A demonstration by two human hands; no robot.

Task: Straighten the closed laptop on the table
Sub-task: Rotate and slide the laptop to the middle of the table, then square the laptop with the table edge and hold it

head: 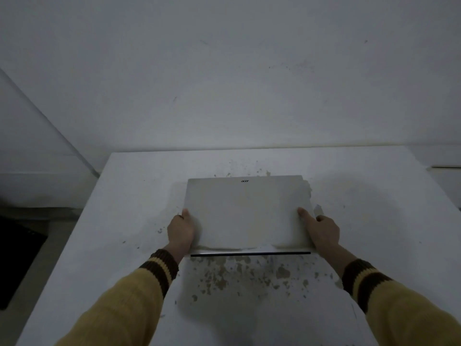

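Observation:
A closed silver laptop (pixel 247 213) lies flat in the middle of the white table (pixel 129 196), its logo at the far edge and its dark hinge strip toward me. Its edges run nearly parallel to the table's far edge. My left hand (pixel 180 231) grips the laptop's left side near the front corner, thumb on the lid. My right hand (pixel 321 229) holds the right side, thumb pressed on the lid and fingers curled around the edge. Both sleeves are yellow with brown striped cuffs.
The table top is worn, with chipped brownish patches (pixel 249 275) in front of and behind the laptop. A white wall (pixel 224 71) stands right behind the table. The table's left edge drops to a floor with a dark mat (pixel 15 258).

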